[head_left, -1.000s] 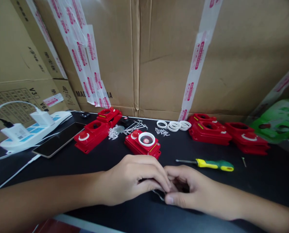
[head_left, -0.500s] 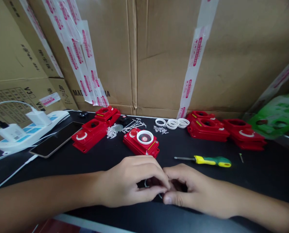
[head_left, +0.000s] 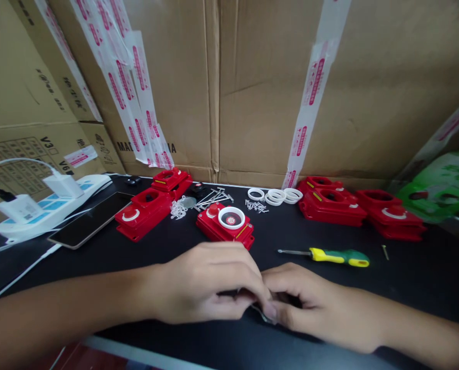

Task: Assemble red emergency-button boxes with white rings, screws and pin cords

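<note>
My left hand (head_left: 209, 282) and my right hand (head_left: 310, 300) meet fingertip to fingertip low over the black table (head_left: 425, 267). Both are pinched shut on a small thin metal part (head_left: 260, 311) that shows only as a sliver beneath the fingers; most of it is hidden. Just beyond my hands lies a red switch box with a white ring (head_left: 226, 225). A screwdriver with a yellow and green handle (head_left: 329, 255) lies to the right of the hands, untouched.
More red housings are stacked at the back right (head_left: 331, 205) and back left (head_left: 144, 213). White rings (head_left: 277, 196), small screws (head_left: 255, 206) and long screws (head_left: 214, 198) lie behind. A phone (head_left: 86, 223) and power strip (head_left: 55, 205) sit left. Cardboard boxes (head_left: 271, 87) wall the back.
My fingers have shifted slightly on the small part, the left hand closing lower over it. The view moved a little; nothing else on the table has moved.
</note>
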`<state>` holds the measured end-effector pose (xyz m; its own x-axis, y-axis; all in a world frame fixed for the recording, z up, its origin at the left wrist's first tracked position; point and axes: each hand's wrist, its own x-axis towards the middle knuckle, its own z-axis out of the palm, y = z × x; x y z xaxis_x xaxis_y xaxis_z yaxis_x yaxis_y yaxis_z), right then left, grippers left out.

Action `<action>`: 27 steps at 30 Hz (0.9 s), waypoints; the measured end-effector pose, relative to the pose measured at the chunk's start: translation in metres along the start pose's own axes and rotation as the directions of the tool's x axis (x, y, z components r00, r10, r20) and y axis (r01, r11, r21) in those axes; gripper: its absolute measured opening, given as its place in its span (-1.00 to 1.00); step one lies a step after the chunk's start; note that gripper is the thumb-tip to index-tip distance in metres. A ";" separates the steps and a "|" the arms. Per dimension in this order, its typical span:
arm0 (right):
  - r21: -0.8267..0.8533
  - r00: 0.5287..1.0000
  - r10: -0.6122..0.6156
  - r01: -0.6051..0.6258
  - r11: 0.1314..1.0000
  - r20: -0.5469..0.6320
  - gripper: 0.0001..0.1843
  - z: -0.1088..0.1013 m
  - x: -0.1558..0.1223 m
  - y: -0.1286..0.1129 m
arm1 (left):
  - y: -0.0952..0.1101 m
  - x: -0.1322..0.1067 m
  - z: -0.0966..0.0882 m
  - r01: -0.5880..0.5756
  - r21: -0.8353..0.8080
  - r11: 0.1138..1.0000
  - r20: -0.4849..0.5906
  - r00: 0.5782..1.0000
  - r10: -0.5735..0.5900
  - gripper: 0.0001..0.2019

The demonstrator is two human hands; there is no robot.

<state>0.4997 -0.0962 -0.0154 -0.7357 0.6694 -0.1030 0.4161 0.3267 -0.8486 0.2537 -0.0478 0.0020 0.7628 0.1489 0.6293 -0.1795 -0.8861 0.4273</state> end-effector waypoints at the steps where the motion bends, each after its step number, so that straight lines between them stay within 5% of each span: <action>1: 0.005 1.000 -0.004 0.004 1.000 -0.004 -0.67 0.001 0.000 0.002 | -0.002 0.002 -0.010 -0.011 0.063 0.998 -0.018 1.000 0.012 -0.82; 3: 0.037 0.999 -0.034 0.034 0.999 0.008 -0.66 0.001 0.001 0.004 | -0.010 0.005 -0.036 0.016 0.256 0.967 -0.192 0.981 0.035 -0.79; 5: 0.082 0.996 -0.075 0.071 0.994 0.038 -0.64 -0.001 0.003 0.005 | -0.026 0.004 -0.063 0.171 0.461 0.871 -0.308 0.951 -0.024 -0.83; 9: 0.098 0.995 -0.072 0.065 0.993 0.075 -0.54 -0.006 0.004 0.004 | -0.068 -0.010 -0.098 0.208 0.731 0.650 -0.003 0.953 -0.302 -0.76; 17: 0.032 0.998 -0.038 0.036 0.999 0.046 -0.40 -0.004 0.003 0.009 | -0.105 -0.034 -0.089 0.234 0.781 0.579 0.105 0.865 -0.490 -0.77; 27: 0.154 1.000 -0.009 0.005 0.988 0.024 -0.54 -0.006 0.005 0.005 | -0.111 -0.036 -0.085 0.329 0.724 0.606 0.035 0.860 -0.509 -0.77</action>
<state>0.5018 -0.0871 -0.0173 -0.7523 0.6499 -0.1080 0.3248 0.2232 -0.9191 0.1930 0.0823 -0.0128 0.7695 0.5634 0.3009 0.5918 -0.8061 -0.0042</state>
